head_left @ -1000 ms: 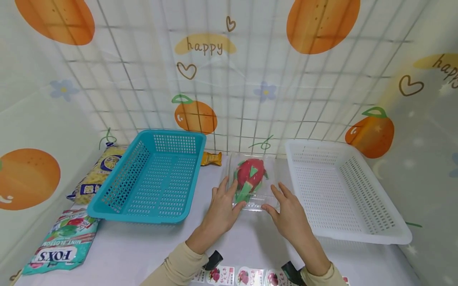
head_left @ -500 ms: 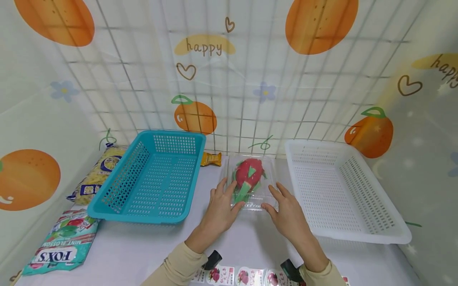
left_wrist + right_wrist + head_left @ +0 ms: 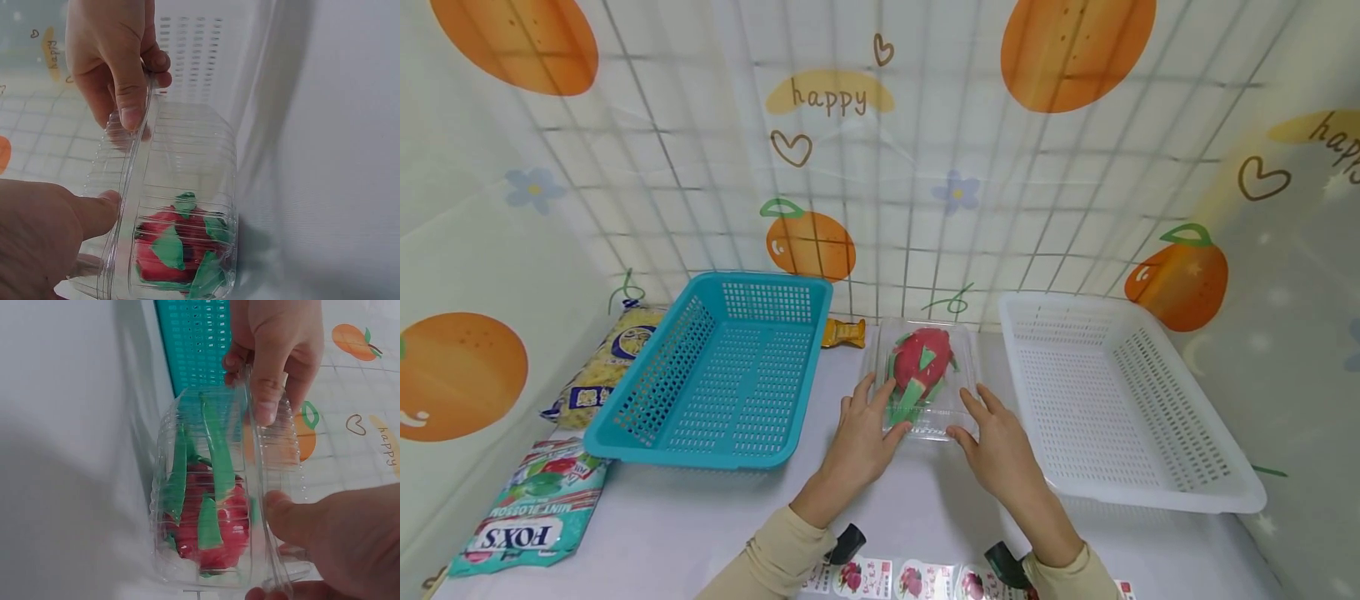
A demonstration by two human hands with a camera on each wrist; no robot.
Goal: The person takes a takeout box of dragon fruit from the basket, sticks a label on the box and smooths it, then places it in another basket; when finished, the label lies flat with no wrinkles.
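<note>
A clear plastic clamshell box (image 3: 955, 417) lies on the white table between my two hands. Inside it is a red dragon fruit (image 3: 922, 358) with green scales, seen through the ribbed plastic in both wrist views. My left hand (image 3: 859, 437) pinches the box's near left corner, thumb on the near rim and fingers over the lid. On the near right corner, my right hand (image 3: 1003, 446) does the same. In the right wrist view the right thumb (image 3: 290, 519) presses the rim (image 3: 269, 544). The lid lies down over the fruit; whether its edge is fastened I cannot tell.
A teal basket (image 3: 700, 454) stands left, a white basket (image 3: 1157, 500) right. Beyond the teal one lie a yellow noodle-like bag (image 3: 598, 367), a FOX'S candy bag (image 3: 535, 508) and a small gold packet (image 3: 844, 333). Fruit-printed labels (image 3: 925, 579) line the front.
The box with the dragon fruit has shifted very slightly left, and my right hand has moved a little left with it. My left hand stays almost still.
</note>
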